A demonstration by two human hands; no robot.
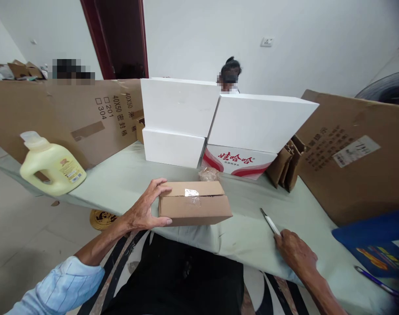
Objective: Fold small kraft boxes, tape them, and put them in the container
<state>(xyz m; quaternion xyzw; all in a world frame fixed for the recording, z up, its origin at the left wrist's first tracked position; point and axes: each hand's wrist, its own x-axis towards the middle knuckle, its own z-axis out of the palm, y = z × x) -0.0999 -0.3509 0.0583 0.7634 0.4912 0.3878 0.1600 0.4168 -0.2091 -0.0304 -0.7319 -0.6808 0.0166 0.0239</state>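
A small brown cardboard box (195, 210) lies near the table's front edge, its top flaps meeting at a seam with a white sticker and clear tape across it. My left hand (150, 205) grips the box's left end, thumb at the front side and fingers over the top. To the right, my right hand (296, 251) is closed around the white handle of a thin knife (269, 221), which points away from me and toward the left. The knife is apart from the box. Just behind the box sits a crumpled clump of clear tape (209, 174).
White boxes (179, 107) are stacked at the back, above a red-and-white printed carton (240, 162). Large cardboard sheets (353, 144) stand at both sides. A yellow detergent jug (51, 166) is left; a blue package (372, 245) and a pen (376, 280) lie right. Two people are behind.
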